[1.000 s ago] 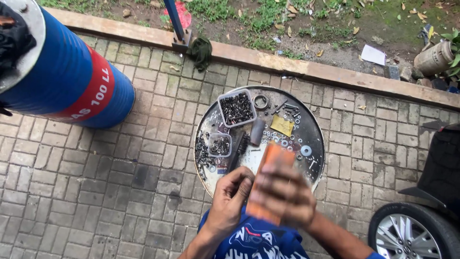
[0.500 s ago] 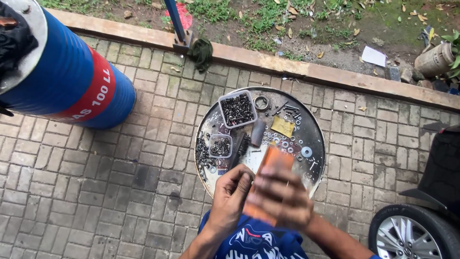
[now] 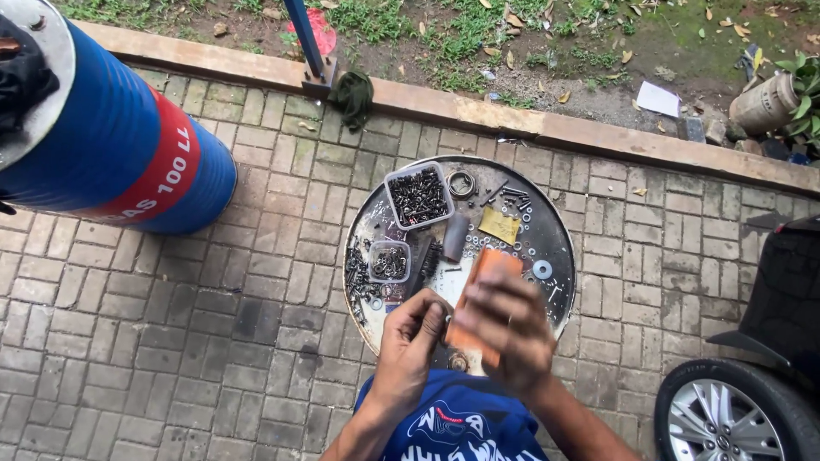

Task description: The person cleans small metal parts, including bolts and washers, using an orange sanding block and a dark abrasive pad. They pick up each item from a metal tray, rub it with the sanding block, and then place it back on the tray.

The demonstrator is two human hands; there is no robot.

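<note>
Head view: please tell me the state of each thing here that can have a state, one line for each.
Orange block: held in right hand, blurred.
Left hand: fingertips at the block's lower edge.
Larger clear tub: no lid, full of dark screws.
Smaller clear tub: no lid, holds small parts.
Round metal tray: flat on paving, strewn with hardware.
Blue drum: upright.

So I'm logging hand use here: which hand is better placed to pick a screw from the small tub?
Probably the left hand: its fingers look free and it is nearer the small tub on the round tray. The right hand grips the orange piece.
</note>
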